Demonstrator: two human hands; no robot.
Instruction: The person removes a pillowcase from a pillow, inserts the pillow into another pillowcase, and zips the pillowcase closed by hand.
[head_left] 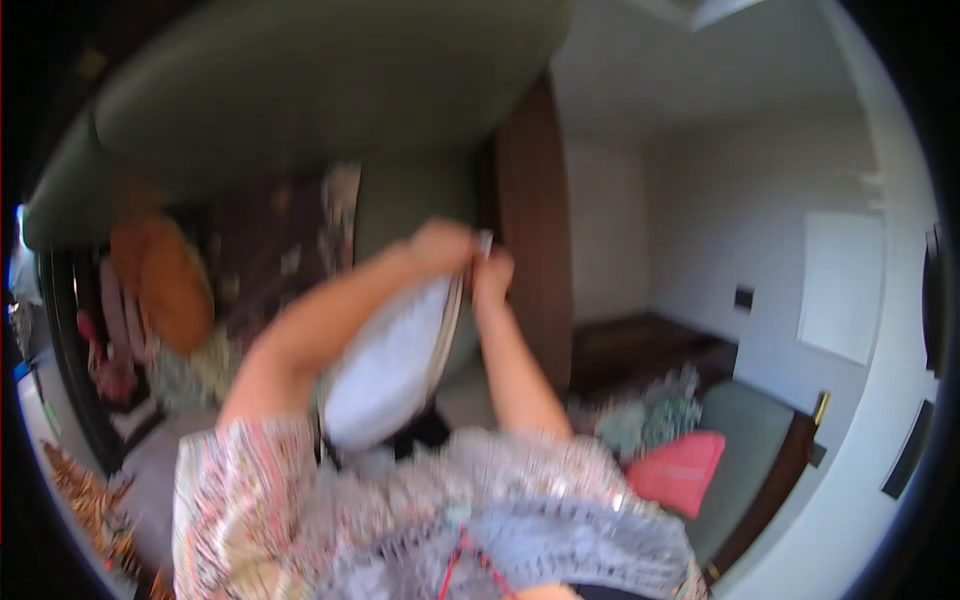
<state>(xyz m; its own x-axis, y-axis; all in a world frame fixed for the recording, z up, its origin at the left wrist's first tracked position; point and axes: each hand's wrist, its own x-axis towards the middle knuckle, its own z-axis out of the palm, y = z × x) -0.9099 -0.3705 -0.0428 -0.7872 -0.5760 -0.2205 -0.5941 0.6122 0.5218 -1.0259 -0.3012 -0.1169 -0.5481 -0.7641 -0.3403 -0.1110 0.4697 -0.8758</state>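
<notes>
A white, rounded piece with a beige edge (390, 370) hangs in front of my chest. It looks like a cushion or cover, but blur hides its exact kind. My left hand (445, 246) is closed at its upper end, the arm bent across from the left. Just beside it, my right hand (492, 275) is closed too, against the beige edge. Between the two hands shows a small white tag-like bit (486, 243). The fingers are smeared by motion, so the exact grip is unclear.
A large grey-green padded surface (330, 80) spans the top. An orange cushion (175, 285) lies at left, among patterned fabrics. On the right are a pink cushion (680, 470) and a green seat with wooden trim (750, 440). A brown wooden panel (535, 220) stands behind my hands.
</notes>
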